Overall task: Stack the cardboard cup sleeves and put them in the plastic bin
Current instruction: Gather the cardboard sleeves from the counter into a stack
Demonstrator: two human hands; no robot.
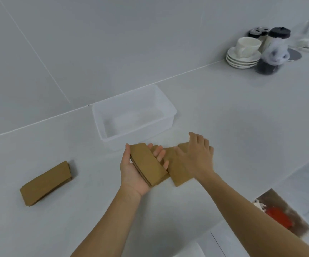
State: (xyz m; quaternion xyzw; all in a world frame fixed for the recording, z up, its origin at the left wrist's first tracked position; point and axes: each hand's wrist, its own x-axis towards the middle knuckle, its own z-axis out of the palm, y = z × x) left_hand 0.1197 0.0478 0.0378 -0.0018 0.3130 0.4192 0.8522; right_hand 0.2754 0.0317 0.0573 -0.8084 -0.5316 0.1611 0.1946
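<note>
Left hand (138, 171) is palm-up, cradling a stack (148, 164) of flattened sleeves. Thumb on the stack's left edge, fingers (159, 154) curled up along the right edge, so it's gripped edge to edge; likely done to keep the sleeves squared while more get added.

Right hand (196, 156) is palm-down, fingers loosely spread, flat over loose sleeves (177, 173) on the counter (242, 127), just right of the held stack. Looks like it's pinning or gathering them for pickup. Can't tell if anything is actually pinched underneath; the hand hides it.

A 2nd pile (45, 183) sits on the counter well to the left, untouched, already fairly squared.

Bin (169, 115) is just beyond both hands, open side up, nothing brown in it that I can see. Close placement makes sense: short drop once the stack is done.

My read: stacking phase, nothing binned yet. Next move needs the loose ones aligned onto the held stack. Risk is the stack fanning out, since it's only held at the edges.

Saucers and cup (244, 52) far right, not involved.
</note>
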